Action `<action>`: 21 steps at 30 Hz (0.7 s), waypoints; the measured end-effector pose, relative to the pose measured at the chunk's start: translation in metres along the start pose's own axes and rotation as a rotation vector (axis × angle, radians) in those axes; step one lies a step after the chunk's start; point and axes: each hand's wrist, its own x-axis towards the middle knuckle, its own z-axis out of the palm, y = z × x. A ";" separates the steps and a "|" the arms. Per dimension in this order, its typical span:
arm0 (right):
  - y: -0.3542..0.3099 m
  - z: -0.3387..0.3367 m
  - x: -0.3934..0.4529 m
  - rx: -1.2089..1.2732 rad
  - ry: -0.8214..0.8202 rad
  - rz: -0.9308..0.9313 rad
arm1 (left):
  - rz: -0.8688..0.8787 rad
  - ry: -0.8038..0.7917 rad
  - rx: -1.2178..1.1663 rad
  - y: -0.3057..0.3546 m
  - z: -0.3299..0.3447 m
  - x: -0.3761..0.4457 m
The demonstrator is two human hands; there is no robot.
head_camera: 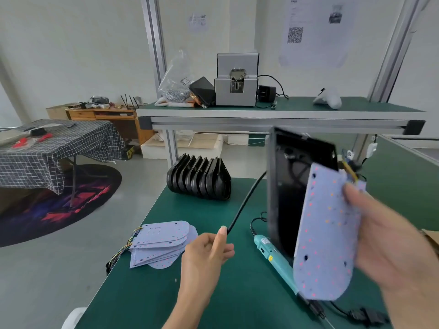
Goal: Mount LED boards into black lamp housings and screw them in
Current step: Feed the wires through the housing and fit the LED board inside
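LED board (325,233) number one is up in the air, pinched along its right edge by the right hand (389,236), thumb curled over the front face. It's blurry, held upright right in front of one black lamp housing (292,186) that's also raised on end, open side toward the camera; can't tell what holds the housing up. The left hand (206,255) pinches a black cable (247,203) between thumb and curled fingers; the cable runs up toward the housing. Below both sits one teal electric screwdriver (275,260) lying on the green bench mat (166,293), near the board's lower end. Left of the hand there's a fanned stack of LED boards (161,243) at the mat's left edge, wires hanging over it, too overlapped to count. Behind, a row of roughly seven housings (199,179) stands near the far-left corner. Open mat lies between stack and row.
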 end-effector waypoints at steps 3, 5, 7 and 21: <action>-0.046 -0.007 0.014 -0.035 0.087 -0.090 | -0.052 0.048 0.014 0.002 0.005 0.003; -0.073 -0.007 0.023 -0.095 0.140 -0.125 | -0.078 0.062 0.077 0.005 0.008 0.003; -0.092 -0.006 0.030 -0.067 0.097 -0.139 | -0.079 0.071 0.198 0.010 0.016 0.003; -0.009 0.013 0.041 -0.362 -0.019 0.027 | 0.311 -0.343 -0.513 0.107 0.032 0.036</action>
